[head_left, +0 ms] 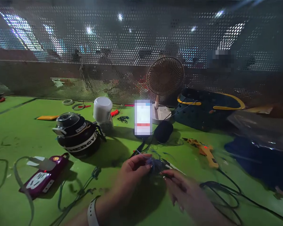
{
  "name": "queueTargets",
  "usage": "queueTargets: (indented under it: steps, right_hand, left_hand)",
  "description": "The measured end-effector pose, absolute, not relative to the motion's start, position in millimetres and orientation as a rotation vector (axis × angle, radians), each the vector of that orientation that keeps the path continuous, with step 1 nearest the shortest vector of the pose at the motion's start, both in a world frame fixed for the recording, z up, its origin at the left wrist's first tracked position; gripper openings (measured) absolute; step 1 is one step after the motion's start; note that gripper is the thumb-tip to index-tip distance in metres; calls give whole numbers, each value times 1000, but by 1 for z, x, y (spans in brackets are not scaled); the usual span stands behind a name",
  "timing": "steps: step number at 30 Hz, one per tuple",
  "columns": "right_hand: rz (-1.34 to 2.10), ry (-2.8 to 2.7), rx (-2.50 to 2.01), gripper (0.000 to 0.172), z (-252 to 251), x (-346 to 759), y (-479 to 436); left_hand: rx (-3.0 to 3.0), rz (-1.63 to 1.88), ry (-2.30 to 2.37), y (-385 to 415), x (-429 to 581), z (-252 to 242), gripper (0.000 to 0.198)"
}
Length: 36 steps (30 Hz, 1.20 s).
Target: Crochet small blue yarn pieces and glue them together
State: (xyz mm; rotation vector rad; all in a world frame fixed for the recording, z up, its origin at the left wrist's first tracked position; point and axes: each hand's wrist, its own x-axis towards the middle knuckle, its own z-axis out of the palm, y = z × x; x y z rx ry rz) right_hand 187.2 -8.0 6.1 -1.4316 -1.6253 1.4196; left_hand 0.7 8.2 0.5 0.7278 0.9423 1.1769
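My left hand (137, 168), with a white band on the wrist, is closed in a pinch on a small bundle of blue yarn (156, 165). To its right, my right hand (182, 186) pinches a thin dark tool (165, 174) whose tip points at the yarn; its exact kind is too blurred to make out. Loose strands lie just beyond the fingers, near a dark ball of yarn (163, 131). A slim white stick (175, 167) lies behind my right fingertips.
A lit phone (143, 117) stands before a small fan (165, 77). Left are a black bottle (77, 135), a white jar (102, 110) and a purple power strip (44, 175). Right are a yellow glue gun (204, 150) with its cord, a dark basket (202, 113) and dark blue material (257, 163).
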Motion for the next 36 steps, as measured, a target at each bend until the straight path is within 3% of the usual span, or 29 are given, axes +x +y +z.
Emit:
queueTargets:
  steps: [36]
  right_hand:
    - [1251, -1730, -1411, 37, 0, 189, -13]
  left_hand:
    - [843, 1238, 992, 5, 2, 1, 21]
